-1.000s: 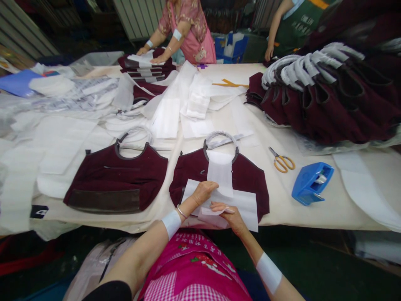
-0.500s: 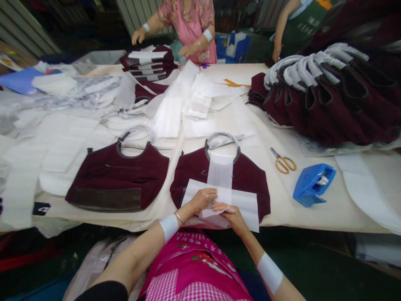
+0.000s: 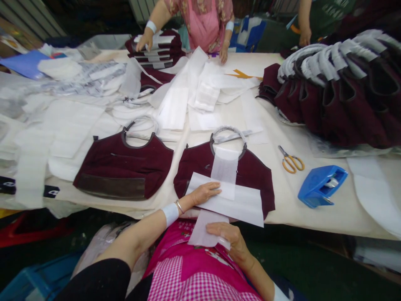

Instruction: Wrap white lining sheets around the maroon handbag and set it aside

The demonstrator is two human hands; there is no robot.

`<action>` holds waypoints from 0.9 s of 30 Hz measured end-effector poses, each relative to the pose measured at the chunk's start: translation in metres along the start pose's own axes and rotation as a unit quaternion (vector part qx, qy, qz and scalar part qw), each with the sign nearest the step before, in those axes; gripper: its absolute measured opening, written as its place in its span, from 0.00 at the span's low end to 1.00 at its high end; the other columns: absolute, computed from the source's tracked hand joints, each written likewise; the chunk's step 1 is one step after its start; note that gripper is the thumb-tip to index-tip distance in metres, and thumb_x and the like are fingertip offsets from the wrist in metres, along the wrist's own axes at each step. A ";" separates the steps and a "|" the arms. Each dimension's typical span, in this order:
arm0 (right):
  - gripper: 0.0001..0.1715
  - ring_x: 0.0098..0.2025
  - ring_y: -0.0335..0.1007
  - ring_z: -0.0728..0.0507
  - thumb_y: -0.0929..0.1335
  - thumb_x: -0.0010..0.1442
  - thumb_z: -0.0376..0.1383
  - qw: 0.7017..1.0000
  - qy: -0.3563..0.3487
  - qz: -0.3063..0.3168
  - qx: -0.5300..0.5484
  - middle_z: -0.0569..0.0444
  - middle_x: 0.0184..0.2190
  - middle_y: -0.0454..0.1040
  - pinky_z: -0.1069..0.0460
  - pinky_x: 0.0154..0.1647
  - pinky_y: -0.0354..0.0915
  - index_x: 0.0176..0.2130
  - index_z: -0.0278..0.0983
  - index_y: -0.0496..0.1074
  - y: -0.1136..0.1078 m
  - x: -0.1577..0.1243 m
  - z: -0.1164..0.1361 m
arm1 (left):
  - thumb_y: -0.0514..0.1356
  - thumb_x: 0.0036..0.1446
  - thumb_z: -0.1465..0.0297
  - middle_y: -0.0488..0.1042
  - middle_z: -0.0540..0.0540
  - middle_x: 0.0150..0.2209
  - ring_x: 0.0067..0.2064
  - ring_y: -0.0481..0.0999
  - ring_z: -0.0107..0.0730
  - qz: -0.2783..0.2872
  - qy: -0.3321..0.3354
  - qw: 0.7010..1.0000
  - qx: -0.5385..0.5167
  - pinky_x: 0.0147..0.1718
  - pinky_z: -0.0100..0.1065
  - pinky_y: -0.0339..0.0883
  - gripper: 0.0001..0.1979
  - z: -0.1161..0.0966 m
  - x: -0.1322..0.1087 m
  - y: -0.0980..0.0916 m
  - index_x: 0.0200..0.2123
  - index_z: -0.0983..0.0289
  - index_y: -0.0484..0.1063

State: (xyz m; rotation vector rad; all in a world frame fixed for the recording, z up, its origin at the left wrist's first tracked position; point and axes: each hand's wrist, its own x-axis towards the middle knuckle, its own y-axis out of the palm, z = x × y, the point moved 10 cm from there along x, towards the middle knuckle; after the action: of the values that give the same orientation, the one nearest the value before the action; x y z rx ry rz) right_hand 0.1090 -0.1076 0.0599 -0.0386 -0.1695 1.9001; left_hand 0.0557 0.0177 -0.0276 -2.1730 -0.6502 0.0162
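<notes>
While I look down from the head camera, the only view here, this is how the scene reads:

My left hand: my left hand (image 3: 205, 192) lies flat, fingers spread and loose, palm down on the wide white foam sheet (image 3: 232, 200). It grips nothing; it only presses.

My right hand: my right hand (image 3: 224, 234) is off the table edge, close to my pink apron (image 3: 200, 271), fingers curled and pinching the small white sheet (image 3: 203, 228).

Main thing: the maroon handbag (image 3: 253, 175) lies flat on the table (image 3: 282, 200) straight ahead of me, ring handle (image 3: 228, 133) pointing away.

Wide sheet: its long axis runs left to right across the lower half of the bag, tilted slightly down to the right.

Narrow strip: a narrow white strip (image 3: 224, 169) runs from the handle toward me, crossing the wide sheet at a right angle.

Key relation: the small sheet hangs just nearer to me than the wide sheet, apart from the bag. The bag lies forward of my right fingers. My left hand is the nearer hand, already on it.

Beside: a second maroon handbag (image 3: 125, 169) lies to the left; yellow scissors (image 3: 291, 161) and a blue tape dispenser (image 3: 321, 186) sit to the right.

Far side: another person's hands (image 3: 144, 42) rest on stacked bags.
</notes>
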 end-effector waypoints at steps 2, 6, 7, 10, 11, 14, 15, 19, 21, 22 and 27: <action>0.22 0.51 0.76 0.37 0.63 0.63 0.51 1.000 0.007 -0.025 0.001 0.49 0.48 0.80 0.42 0.55 0.70 0.51 0.47 0.76 -0.011 0.008 0.001 | 0.50 0.68 0.71 0.65 0.62 0.64 0.66 0.63 0.37 0.003 -0.009 1.000 -0.005 0.64 0.45 0.61 0.18 0.002 0.000 0.000 0.57 0.61 0.69; 0.24 0.47 0.76 0.38 0.61 0.64 0.52 0.992 0.053 -0.109 -0.031 0.48 0.44 0.81 0.43 0.52 0.69 0.45 0.44 0.79 -0.052 0.046 -0.014 | 0.54 0.65 0.71 0.66 0.61 0.63 0.66 0.63 0.38 0.016 -0.026 0.999 -0.033 0.64 0.45 0.60 0.17 0.008 0.000 0.006 0.56 0.62 0.70; 0.24 0.46 0.75 0.38 0.61 0.64 0.52 0.989 0.063 -0.131 -0.042 0.48 0.42 0.81 0.43 0.51 0.68 0.43 0.43 0.79 -0.061 0.055 -0.019 | 0.55 0.64 0.72 0.68 0.62 0.62 0.64 0.65 0.38 0.012 -0.034 0.999 -0.039 0.64 0.44 0.61 0.17 0.011 0.001 0.007 0.55 0.64 0.70; 0.20 0.40 0.72 0.41 0.64 0.63 0.50 0.973 0.091 -0.204 -0.062 0.51 0.35 0.77 0.47 0.46 0.66 0.36 0.41 0.78 -0.085 0.074 -0.040 | 0.51 0.64 0.75 0.76 0.63 0.51 0.53 0.74 0.37 -0.015 -0.067 0.997 -0.047 0.56 0.38 0.69 0.14 0.021 0.005 0.008 0.48 0.71 0.72; 0.18 0.39 0.71 0.42 0.65 0.61 0.50 0.967 0.099 -0.225 -0.067 0.52 0.33 0.75 0.47 0.44 0.65 0.33 0.41 0.77 -0.090 0.077 -0.048 | 0.48 0.65 0.76 0.77 0.63 0.47 0.50 0.75 0.36 -0.024 -0.074 0.996 -0.050 0.54 0.38 0.70 0.15 0.023 0.006 0.007 0.45 0.73 0.73; 0.18 0.35 0.66 0.44 0.68 0.58 0.50 0.953 0.132 -0.258 -0.088 0.56 0.29 0.67 0.49 0.40 0.62 0.27 0.39 0.71 -0.097 0.079 -0.073 | 0.50 0.64 0.74 0.77 0.62 0.44 0.48 0.74 0.38 -0.032 -0.065 0.996 -0.059 0.55 0.41 0.69 0.13 0.019 0.009 0.003 0.40 0.71 0.74; 0.18 0.34 0.64 0.45 0.68 0.58 0.50 0.950 0.142 -0.261 -0.098 0.56 0.28 0.66 0.49 0.39 0.61 0.26 0.39 0.69 -0.098 0.078 -0.080 | 0.53 0.63 0.73 0.77 0.61 0.44 0.49 0.73 0.40 -0.029 -0.053 0.996 -0.062 0.57 0.44 0.67 0.11 0.015 0.009 0.001 0.39 0.69 0.75; 0.22 0.29 0.58 0.47 0.67 0.58 0.50 0.938 0.171 -0.270 -0.135 0.59 0.25 0.61 0.49 0.35 0.56 0.22 0.40 0.61 -0.102 0.076 -0.102 | 0.55 0.59 0.72 0.77 0.59 0.40 0.50 0.70 0.42 -0.037 -0.030 0.996 -0.078 0.58 0.49 0.66 0.09 0.005 0.008 -0.015 0.32 0.64 0.75; 0.24 0.29 0.57 0.47 0.68 0.57 0.50 0.935 0.176 -0.272 -0.144 0.59 0.24 0.59 0.49 0.34 0.55 0.20 0.40 0.58 -0.104 0.077 -0.107 | 0.51 0.60 0.74 0.76 0.60 0.39 0.49 0.70 0.41 -0.053 -0.049 0.993 -0.093 0.55 0.47 0.68 0.13 0.007 0.007 -0.024 0.32 0.65 0.75; 0.24 0.29 0.57 0.47 0.67 0.57 0.49 0.934 0.177 -0.270 -0.150 0.59 0.24 0.59 0.49 0.35 0.55 0.20 0.40 0.58 -0.104 0.077 -0.109 | 0.49 0.60 0.74 0.76 0.60 0.40 0.49 0.70 0.41 -0.059 -0.066 0.990 -0.106 0.54 0.47 0.68 0.14 0.010 0.007 -0.028 0.36 0.65 0.75; 0.18 0.33 0.61 0.45 0.66 0.58 0.45 0.930 0.191 -0.248 -0.191 0.56 0.27 0.64 0.49 0.38 0.58 0.21 0.39 0.65 -0.104 0.080 -0.113 | 0.51 0.64 0.67 0.66 0.64 0.60 0.55 0.71 0.41 -0.090 -0.194 0.957 -0.197 0.56 0.46 0.68 0.30 0.033 -0.002 -0.030 0.67 0.64 0.49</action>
State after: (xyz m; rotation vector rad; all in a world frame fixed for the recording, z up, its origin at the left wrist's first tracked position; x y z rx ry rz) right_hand 0.1927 0.0123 -0.0327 -0.5745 -0.2531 1.3001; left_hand 0.0331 0.0561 -0.0275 -2.5072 -1.1557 0.2413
